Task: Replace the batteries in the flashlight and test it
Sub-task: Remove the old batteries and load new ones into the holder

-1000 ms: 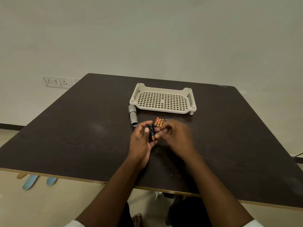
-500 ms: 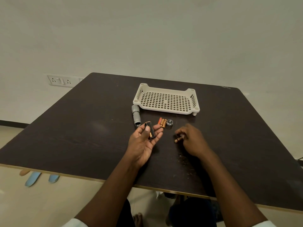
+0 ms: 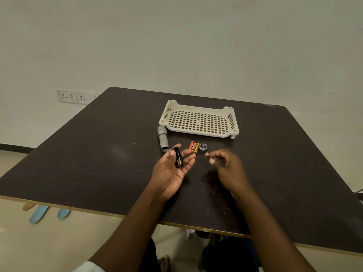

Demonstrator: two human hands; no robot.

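My left hand (image 3: 172, 169) is palm up over the table and holds a black battery holder (image 3: 179, 159) between thumb and fingers; a battery shows inside it. My right hand (image 3: 225, 167) pinches one copper-coloured battery (image 3: 207, 154) in its fingertips, a little above the table and right of the holder. The grey flashlight body (image 3: 163, 138) lies open-ended on the table beyond my left hand. Three loose batteries (image 3: 194, 147) lie side by side past my fingers, and the flashlight's round end cap (image 3: 203, 147) stands next to them.
A cream perforated plastic tray (image 3: 198, 119) sits at the back middle of the dark wooden table (image 3: 98, 163). Crumbs or scuffs (image 3: 218, 195) mark the table near my right wrist. Wall sockets (image 3: 72, 96) lie behind the table's left corner.
My hands came apart: the right hand drew away to the right with one battery, lowered it near the table, then lifted it back toward the holder. The left hand opened palm up with the holder.
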